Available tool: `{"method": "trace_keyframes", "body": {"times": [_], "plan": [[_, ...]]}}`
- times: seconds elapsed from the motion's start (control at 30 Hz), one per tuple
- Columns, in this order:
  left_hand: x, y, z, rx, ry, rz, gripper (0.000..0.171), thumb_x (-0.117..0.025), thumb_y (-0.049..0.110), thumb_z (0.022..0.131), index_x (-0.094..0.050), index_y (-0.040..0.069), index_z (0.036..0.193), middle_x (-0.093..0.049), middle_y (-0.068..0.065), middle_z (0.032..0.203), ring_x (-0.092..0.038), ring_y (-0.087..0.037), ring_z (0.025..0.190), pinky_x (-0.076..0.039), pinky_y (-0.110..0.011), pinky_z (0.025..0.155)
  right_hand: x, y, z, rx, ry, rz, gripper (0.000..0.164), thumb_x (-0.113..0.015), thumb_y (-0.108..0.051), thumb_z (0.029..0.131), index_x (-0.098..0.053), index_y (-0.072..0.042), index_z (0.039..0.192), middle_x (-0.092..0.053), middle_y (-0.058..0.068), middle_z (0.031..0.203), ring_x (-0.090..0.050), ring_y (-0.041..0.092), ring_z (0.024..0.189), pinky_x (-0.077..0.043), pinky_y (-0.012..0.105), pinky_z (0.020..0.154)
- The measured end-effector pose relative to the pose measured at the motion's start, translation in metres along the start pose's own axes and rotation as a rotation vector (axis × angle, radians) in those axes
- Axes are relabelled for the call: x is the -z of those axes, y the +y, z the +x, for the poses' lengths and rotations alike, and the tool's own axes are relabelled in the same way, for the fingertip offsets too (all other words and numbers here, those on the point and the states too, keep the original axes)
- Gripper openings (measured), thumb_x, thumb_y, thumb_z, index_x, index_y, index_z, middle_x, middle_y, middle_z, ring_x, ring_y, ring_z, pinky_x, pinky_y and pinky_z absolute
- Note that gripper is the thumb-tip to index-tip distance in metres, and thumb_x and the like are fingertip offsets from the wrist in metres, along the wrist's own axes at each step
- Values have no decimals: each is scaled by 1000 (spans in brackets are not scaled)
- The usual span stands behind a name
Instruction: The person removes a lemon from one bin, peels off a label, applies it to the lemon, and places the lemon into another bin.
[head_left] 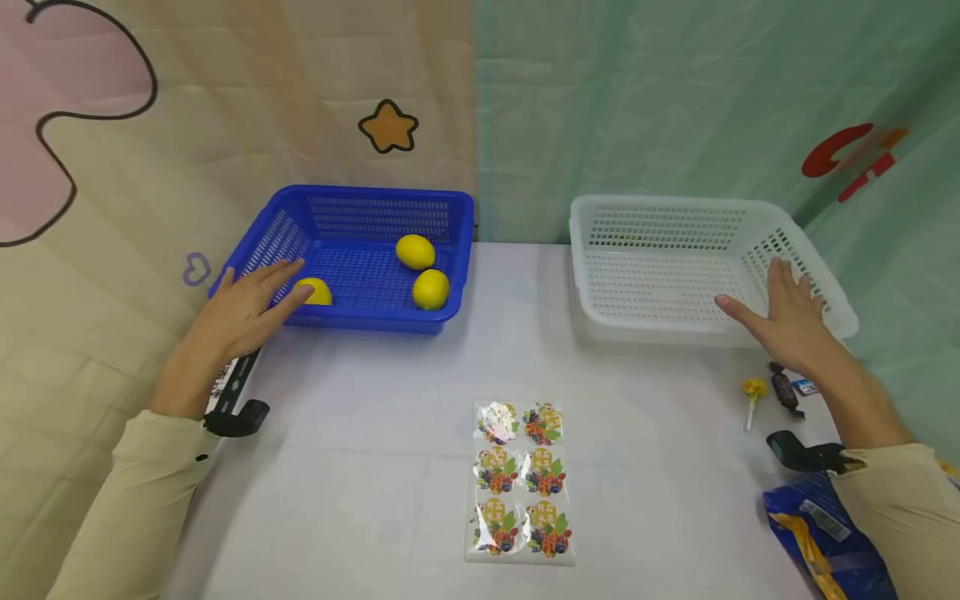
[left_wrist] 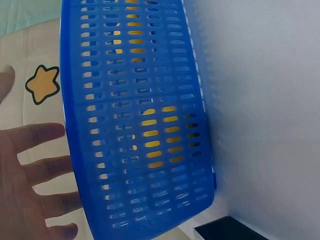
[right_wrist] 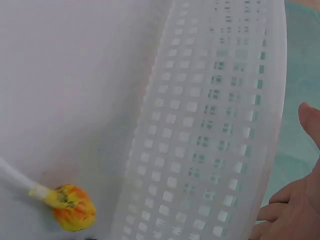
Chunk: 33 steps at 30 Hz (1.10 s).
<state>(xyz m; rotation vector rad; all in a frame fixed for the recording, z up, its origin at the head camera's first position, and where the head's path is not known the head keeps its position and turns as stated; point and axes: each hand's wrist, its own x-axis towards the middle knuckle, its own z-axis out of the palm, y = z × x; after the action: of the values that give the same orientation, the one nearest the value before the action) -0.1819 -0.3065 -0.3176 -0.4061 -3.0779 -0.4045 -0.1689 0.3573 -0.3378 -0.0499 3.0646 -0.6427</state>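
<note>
My left hand (head_left: 243, 317), its fingers spread, hovers over the near left corner of a blue plastic basket (head_left: 367, 317). Inside that basket lie three yellow lemons: one (head_left: 317, 292) partly covered by the hand and rim, a second (head_left: 415, 252) farther back, a third (head_left: 431, 289) at the near right. In the left wrist view, the outstretched fingers (left_wrist: 52, 172) overlap the basket rim and hold nothing. Over the right side of a white plastic basket (head_left: 652, 329), my right hand (head_left: 795, 325) has its fingers extended and thumb apart, also holding nothing.
A sheet of fruit stickers (head_left: 521, 483) lies mid-table. Near the white basket are a yellow lollipop (head_left: 754, 388), a dark wrapped candy (head_left: 784, 392) and a small blue-white packet (head_left: 806, 387). A blue bag (head_left: 832, 533) sits by the right forearm; a dark box (head_left: 238, 379) by the left wrist.
</note>
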Motion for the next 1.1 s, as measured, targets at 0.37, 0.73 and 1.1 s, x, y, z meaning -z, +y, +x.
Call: {"method": "trace_keyframes", "body": {"times": [0.37, 0.73, 1.1], "plan": [[9, 0, 21, 123, -78, -93, 66, -43, 52, 101, -53, -3, 137, -55, -30, 133, -45, -50, 125, -39, -69, 93, 9, -90, 54, -10, -45, 204, 88, -36, -56, 101, 3, 2, 155, -1, 31, 158, -6, 51, 143, -12, 66, 113], [3, -5, 42, 135, -217, -177, 58, -49, 38, 103, -54, -14, 131, -52, -33, 133, -42, -51, 126, -34, -67, 102, -40, -234, 82, 214, -153, 362, 66, -52, -31, 102, -25, -2, 154, -29, 16, 158, -31, 34, 143, -29, 47, 115], [-4, -9, 69, 153, -197, -203, 59, -70, 21, 91, -48, -14, 133, -52, -35, 127, -47, -47, 113, -38, -60, 99, -125, -307, 83, 289, -342, 330, 80, -48, -26, 103, 6, 10, 151, 16, 26, 158, -7, 35, 148, -14, 40, 120]]}}
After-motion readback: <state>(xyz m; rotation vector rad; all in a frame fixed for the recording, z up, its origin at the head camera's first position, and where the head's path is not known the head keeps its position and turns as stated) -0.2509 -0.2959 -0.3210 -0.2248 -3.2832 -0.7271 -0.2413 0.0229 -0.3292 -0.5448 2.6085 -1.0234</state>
